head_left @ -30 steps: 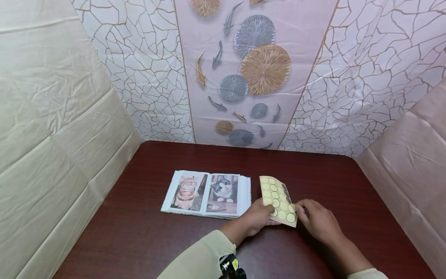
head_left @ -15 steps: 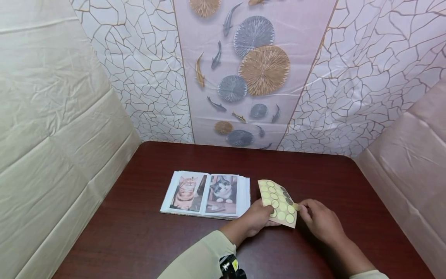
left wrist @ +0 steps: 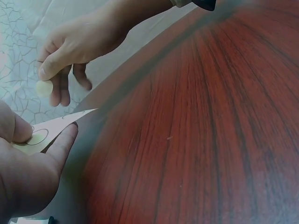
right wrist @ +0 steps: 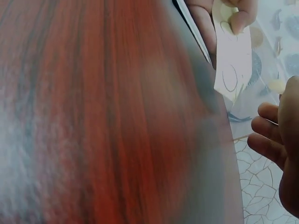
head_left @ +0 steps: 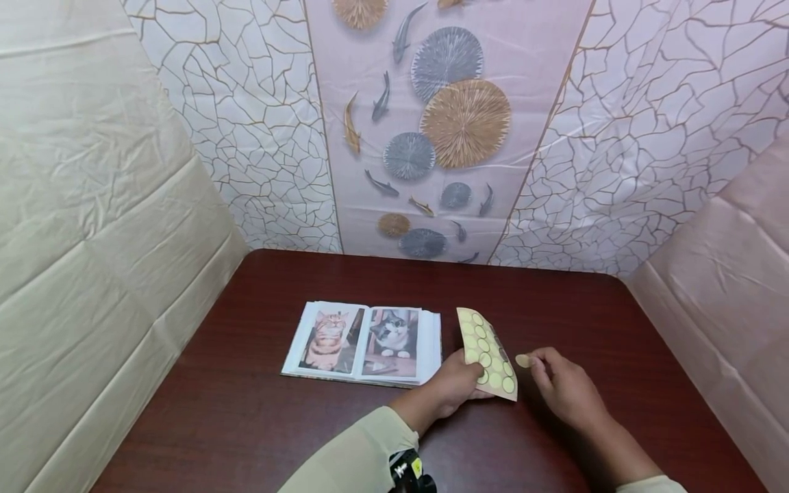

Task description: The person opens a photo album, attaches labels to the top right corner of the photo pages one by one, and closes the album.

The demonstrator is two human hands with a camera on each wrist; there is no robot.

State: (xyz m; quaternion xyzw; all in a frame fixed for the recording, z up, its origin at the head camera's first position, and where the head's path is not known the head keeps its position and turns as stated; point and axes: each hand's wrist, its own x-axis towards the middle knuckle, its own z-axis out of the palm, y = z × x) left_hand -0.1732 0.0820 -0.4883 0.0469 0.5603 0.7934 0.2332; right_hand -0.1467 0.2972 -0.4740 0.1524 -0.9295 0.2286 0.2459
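Observation:
In the head view my left hand (head_left: pixel 453 385) grips a sheet of round yellow stickers (head_left: pixel 491 363) by its lower left edge, thumb on top. The sheet is tilted up and slightly bent, and some spots along its right side look dark. Just right of it, my right hand (head_left: pixel 570 387) pinches one round yellow sticker (head_left: pixel 522 361) between thumb and forefinger, apart from the sheet. The left wrist view shows that loose sticker (left wrist: pixel 44 88) above the sheet's edge (left wrist: pixel 60 124). Most of the sticker is hidden by the thumb in the right wrist view.
An open photo album (head_left: pixel 364 342) with cat pictures lies left of my hands on the dark red-brown wooden table (head_left: pixel 246 424). Patterned cloth (head_left: pixel 425 137) hangs behind the table, and pale cloth walls (head_left: pixel 111 239) stand at both sides.
The round sticker in my right hand has come off the sheet and moved slightly apart from it. The sheet has tilted a little in my left hand. The album lies as before.

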